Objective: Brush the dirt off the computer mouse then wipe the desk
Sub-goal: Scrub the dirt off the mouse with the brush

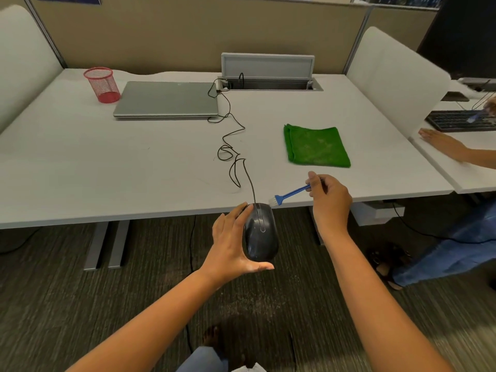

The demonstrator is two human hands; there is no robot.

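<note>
My left hand grips a black wired computer mouse, held in the air just off the front edge of the white desk. Its black cable runs in loops across the desk to the back. My right hand pinches a small blue brush with white bristles. The bristles hover right beside the front end of the mouse. A folded green cloth lies flat on the desk beyond my right hand.
A shut grey laptop and a red mesh pen cup stand at the back left. An open cable hatch sits at the back centre. To the right another person's hand rests on the neighbouring desk by a keyboard.
</note>
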